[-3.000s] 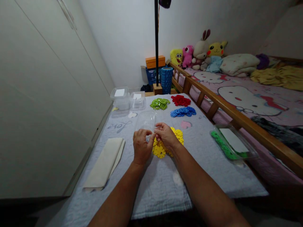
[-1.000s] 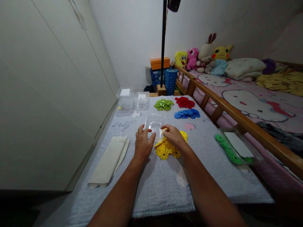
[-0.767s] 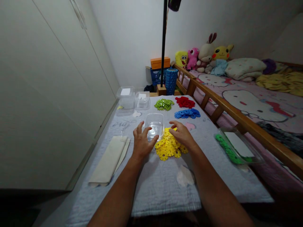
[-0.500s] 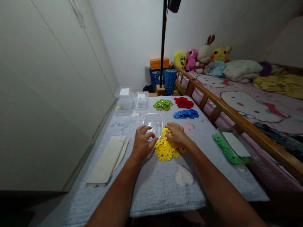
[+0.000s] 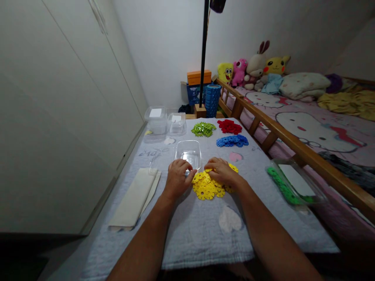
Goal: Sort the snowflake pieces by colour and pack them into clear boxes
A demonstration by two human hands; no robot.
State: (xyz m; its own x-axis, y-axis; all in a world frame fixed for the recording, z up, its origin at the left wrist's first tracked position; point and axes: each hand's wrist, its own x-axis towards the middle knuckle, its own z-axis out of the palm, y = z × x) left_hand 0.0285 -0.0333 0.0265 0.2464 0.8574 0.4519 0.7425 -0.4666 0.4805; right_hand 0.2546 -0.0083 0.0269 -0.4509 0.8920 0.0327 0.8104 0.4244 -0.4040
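Observation:
A loose pile of yellow notched snowflake discs (image 5: 206, 191) lies on the cloth before me. My right hand (image 5: 219, 171) rests on the pile's far right part with its fingers curled down onto discs; the fingertips are partly hidden. Just beyond the pile stands a clear plastic container (image 5: 190, 145) with no lid on it and no discs visible inside. At its near left corner, my left hand (image 5: 179, 173) has its fingers bent over the rim, the thumb close to the pile's left edge. The container's near wall is partly covered by this hand.
Light green (image 5: 203, 129), red (image 5: 229, 127) and blue pieces (image 5: 232, 141) lie in heaps farther back. Lidded clear boxes (image 5: 156, 119) stand back left. A folded beige cloth (image 5: 133, 199) lies left; a box of green pieces (image 5: 293, 183) sits right, beside the wooden bed rail (image 5: 265, 117).
My right hand has drawn back slightly toward me over the discs, and some now show beyond it on the right. My left hand's fingers have curled lower at the container's corner.

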